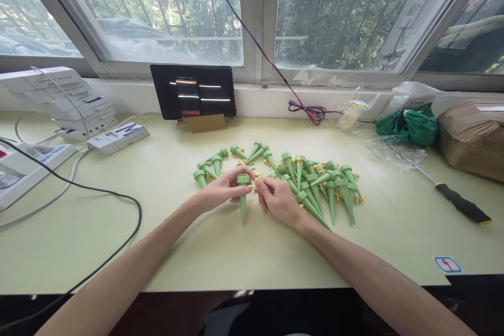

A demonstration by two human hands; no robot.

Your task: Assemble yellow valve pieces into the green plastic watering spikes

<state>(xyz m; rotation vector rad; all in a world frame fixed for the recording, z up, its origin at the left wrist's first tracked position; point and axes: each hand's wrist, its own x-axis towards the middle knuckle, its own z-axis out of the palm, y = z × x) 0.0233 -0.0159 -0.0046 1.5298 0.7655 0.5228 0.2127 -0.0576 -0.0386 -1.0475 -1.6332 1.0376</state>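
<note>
Green spikes; yellow valves; pale yellow-green tabletop; black-and-yellow screwdriver handle.

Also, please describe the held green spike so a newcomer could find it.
Find the black tablet by the window, then look nearer, to the left hand. It holds this green spike, its tip pointing down in the picture; the neighbouring spikes lie unheld.

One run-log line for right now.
left hand: holds green spike | right hand: at spike's yellow piece | more spikes: on table
</note>
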